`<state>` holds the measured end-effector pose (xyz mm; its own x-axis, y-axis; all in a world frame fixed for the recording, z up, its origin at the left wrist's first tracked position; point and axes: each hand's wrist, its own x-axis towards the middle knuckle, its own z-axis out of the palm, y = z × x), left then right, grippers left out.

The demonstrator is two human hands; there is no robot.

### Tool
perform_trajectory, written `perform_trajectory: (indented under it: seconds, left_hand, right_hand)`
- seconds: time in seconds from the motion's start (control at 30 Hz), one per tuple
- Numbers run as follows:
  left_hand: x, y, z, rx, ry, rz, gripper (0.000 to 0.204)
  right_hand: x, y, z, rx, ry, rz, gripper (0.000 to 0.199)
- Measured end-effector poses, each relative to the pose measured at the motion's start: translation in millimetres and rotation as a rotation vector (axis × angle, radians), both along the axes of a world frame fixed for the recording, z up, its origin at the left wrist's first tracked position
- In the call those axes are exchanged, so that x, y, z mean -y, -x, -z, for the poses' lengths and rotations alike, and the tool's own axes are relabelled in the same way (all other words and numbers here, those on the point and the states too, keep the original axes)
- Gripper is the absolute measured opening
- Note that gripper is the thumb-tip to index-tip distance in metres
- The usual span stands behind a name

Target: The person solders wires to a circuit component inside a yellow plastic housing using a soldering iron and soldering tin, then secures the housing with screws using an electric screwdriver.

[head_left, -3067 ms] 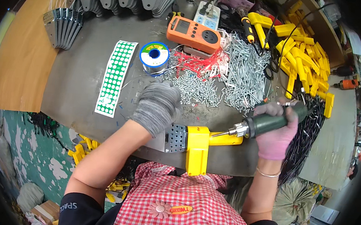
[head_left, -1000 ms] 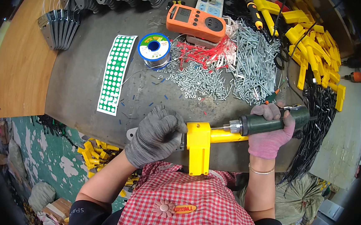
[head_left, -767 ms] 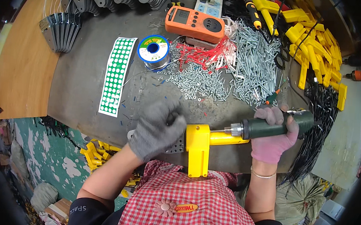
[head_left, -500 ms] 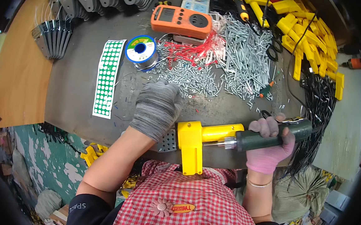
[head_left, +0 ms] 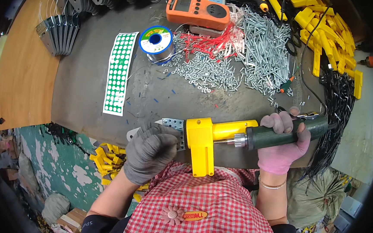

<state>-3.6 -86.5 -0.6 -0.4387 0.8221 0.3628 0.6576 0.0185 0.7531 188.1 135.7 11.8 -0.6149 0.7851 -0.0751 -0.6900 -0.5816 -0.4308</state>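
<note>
My right hand (head_left: 285, 145), in a pink glove with grey fingertips, is wrapped round a dark green electric screwdriver (head_left: 265, 138). The tool's shaft points left, its tip at the side of a yellow plastic handle housing (head_left: 201, 147). Joined to the housing's left side is a perforated metal plate (head_left: 174, 123), partly covered by my left hand (head_left: 151, 151). That hand wears a grey striped glove; its fingers are curled closed, and whatever they hold is hidden. A rounded metal end (head_left: 132, 134) shows to the left of the glove.
Piles of screws (head_left: 266, 50) and nuts (head_left: 203, 68) lie on the grey bench behind. Nearby are a solder spool (head_left: 156, 43), an orange meter (head_left: 198, 12) and a green dotted sticker sheet (head_left: 120, 73). Yellow housings (head_left: 330, 35) and black cables (head_left: 336, 105) crowd the right; metal plates (head_left: 60, 32) stand left.
My left hand has come back from beside the nut pile to the perforated plate, nearer to me. The right hand keeps its hold on the screwdriver. The whole view has shifted slightly.
</note>
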Motion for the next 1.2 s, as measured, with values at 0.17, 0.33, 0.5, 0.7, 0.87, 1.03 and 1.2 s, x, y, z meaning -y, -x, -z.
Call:
perform_trajectory:
  seconds: [0.17,0.33,0.5,0.7,0.87,1.03,1.2]
  left_hand:
    - [1,-1,14,-0.082,-0.014,-0.029,0.026]
    - [-15,2,9,-0.147,0.014,-0.066,0.02]
    - [-28,11,18,0.269,-0.106,0.014,0.021]
    - [-15,9,-4,-0.142,0.116,0.027,0.023]
    - [-15,-8,2,-0.207,0.153,-0.022,0.027]
    - [-24,-7,-3,-0.14,0.246,0.026,0.023]
    - [-18,-8,-4,-0.137,0.217,-0.023,0.022]
  right_hand:
    - [4,4,-2,0.01,-0.033,0.008,0.026]
    - [2,1,-1,0.006,-0.047,0.036,0.027]
    - [-12,-5,-2,-0.007,-0.042,0.073,0.032]
    - [-10,-5,0,-0.005,-0.015,0.103,0.031]
    - [-13,-6,1,-0.028,0.011,0.087,0.032]
    - [-15,-6,3,-0.021,-0.009,0.084,0.031]
    - [-13,-3,0,-0.018,0.002,0.071,0.031]
